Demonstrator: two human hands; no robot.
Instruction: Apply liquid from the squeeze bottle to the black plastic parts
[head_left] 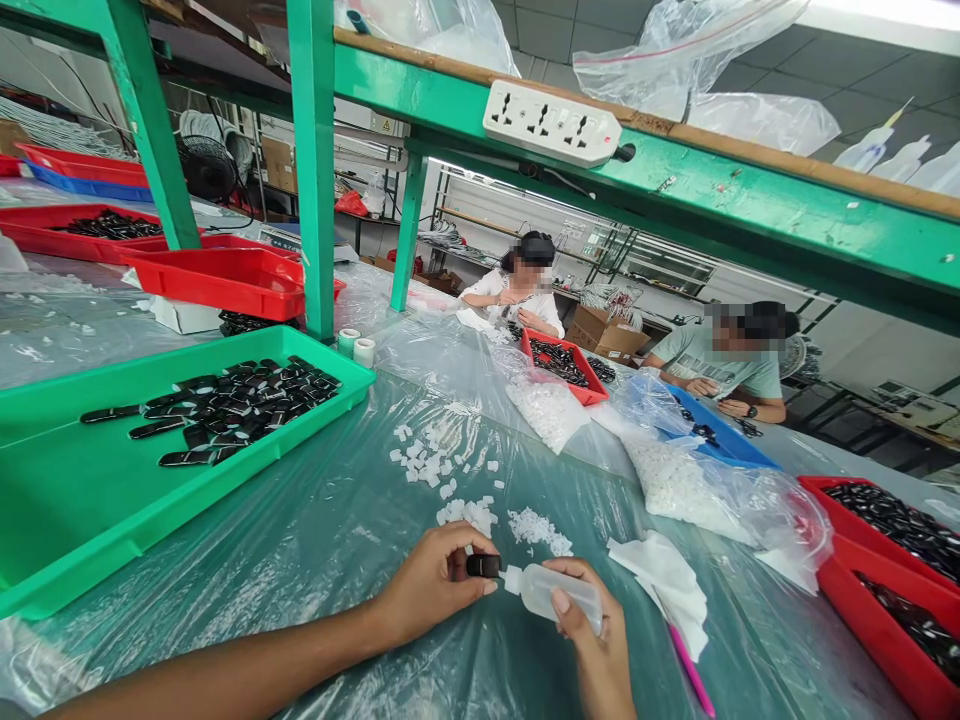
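Observation:
Between the thumb and fingers of my left hand [431, 585] is a small black plastic casing [482, 566], its end turned toward the right. My right hand [596, 630] grips a translucent squeeze bottle [551, 592] lying nearly level. The bottle's nozzle points left and meets or nearly meets the casing's end; contact is too small to tell. Just beyond my hands lie small piles of white pieces [466, 515] and finer white bits [538, 530]. To the left, a green tray [97, 520] holds many black casings [240, 405].
A white cloth [664, 580] and a pink pen-like tool [690, 670] lie right of my hands. Red trays [847, 590] of black parts stand far right. Bags of white pieces [675, 490] lie ahead. A green shelf frame [313, 180] rises over the table. Two people sit opposite.

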